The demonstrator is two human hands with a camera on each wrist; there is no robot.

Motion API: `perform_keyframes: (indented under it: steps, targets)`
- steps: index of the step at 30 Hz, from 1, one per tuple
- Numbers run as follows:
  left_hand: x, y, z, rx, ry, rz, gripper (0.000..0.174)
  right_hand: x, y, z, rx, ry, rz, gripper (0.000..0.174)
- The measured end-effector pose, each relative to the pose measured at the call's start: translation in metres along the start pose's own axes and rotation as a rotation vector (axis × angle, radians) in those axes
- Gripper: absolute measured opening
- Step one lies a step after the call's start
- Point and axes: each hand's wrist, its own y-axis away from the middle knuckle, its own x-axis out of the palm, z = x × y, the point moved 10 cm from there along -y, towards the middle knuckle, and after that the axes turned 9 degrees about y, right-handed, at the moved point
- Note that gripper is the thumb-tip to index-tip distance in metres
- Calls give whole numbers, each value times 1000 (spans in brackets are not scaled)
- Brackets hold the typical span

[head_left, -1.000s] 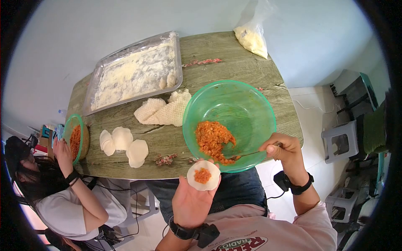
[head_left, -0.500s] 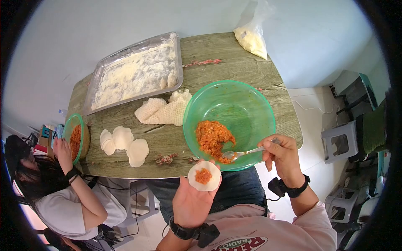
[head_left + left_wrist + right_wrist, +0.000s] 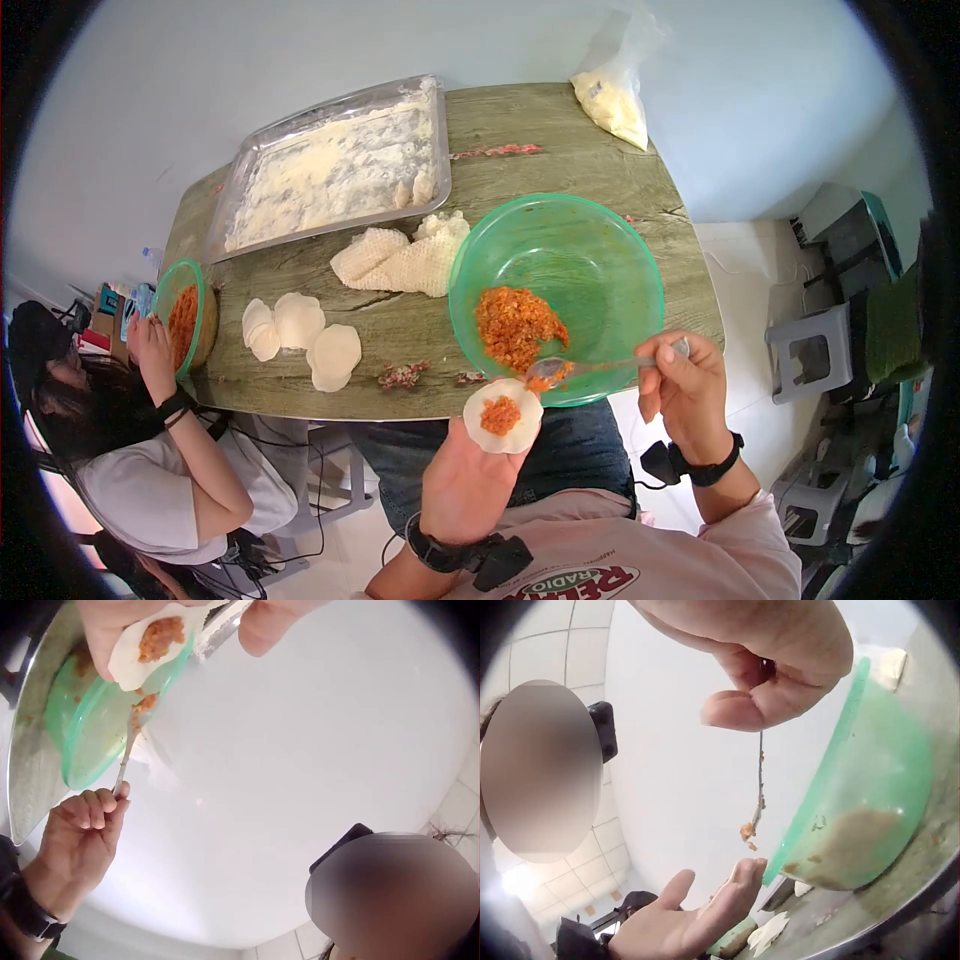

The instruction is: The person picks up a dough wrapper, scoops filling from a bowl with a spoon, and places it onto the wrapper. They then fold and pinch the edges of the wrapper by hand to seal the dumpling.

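My left hand (image 3: 462, 480) lies palm up near the table's front edge and carries a round white dough wrapper (image 3: 502, 415) with a dab of orange filling in its middle. My right hand (image 3: 678, 375) pinches the handle of a metal spoon (image 3: 590, 366). The spoon's bowl holds orange filling and hovers over the near rim of the green plastic bowl (image 3: 590, 260), just beside the wrapper. A heap of orange filling (image 3: 515, 325) lies inside the bowl. In the left wrist view the wrapper (image 3: 150, 641) and the spoon (image 3: 129, 746) show from below.
Spare round wrappers (image 3: 300, 335) lie on the wooden table (image 3: 560, 165). A floured metal tray (image 3: 330, 170) stands at the back left, a knitted cloth (image 3: 400, 260) beside the bowl, a plastic bag (image 3: 615, 95) at the far edge. Another person (image 3: 150, 450) sits at the left with a second green bowl (image 3: 185, 320).
My right hand has lifted the spoon out of the filling heap and carried it, loaded, toward the wrapper. The left hand with the wrapper has stayed nearly in place.
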Motion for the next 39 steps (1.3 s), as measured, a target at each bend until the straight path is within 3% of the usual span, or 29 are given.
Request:
perform_keyframes:
  steps: [3, 5, 7, 10, 17, 25, 32, 35, 37, 39]
  targets:
    - [5, 0, 3, -5, -2, -11, 68, 12, 14, 10, -132, 77, 60, 25]
    - [8, -1, 3, -10, 3, -6, 69, 28, 26, 23, -348, 351, 162, 24]
    - [11, 0, 3, -27, 20, 10, 70, 37, 33, 26, -371, 425, 221, 18]
    - [17, 1, -3, -28, 25, 46, 69, 66, 52, 40, -720, 841, 352, 26]
    - [11, 1, -5, -21, 42, 20, 70, 57, 55, 50, -709, 764, 283, 25]
    - [10, 1, -5, -14, 31, 32, 66, 65, 55, 48, -713, 882, 344, 24]
    - [10, -1, -2, -16, 41, 21, 64, 67, 56, 48, -672, 805, 408, 23]
    - [9, -2, -3, -7, 35, 22, 64, 59, 51, 49, -658, 802, 342, 18]
    - [5, -1, -6, 15, 29, 0, 64, 32, 44, 54, -586, 612, 127, 18]
    - [4, -1, -6, 12, 21, -9, 64, 28, 37, 52, -588, 621, 86, 21]
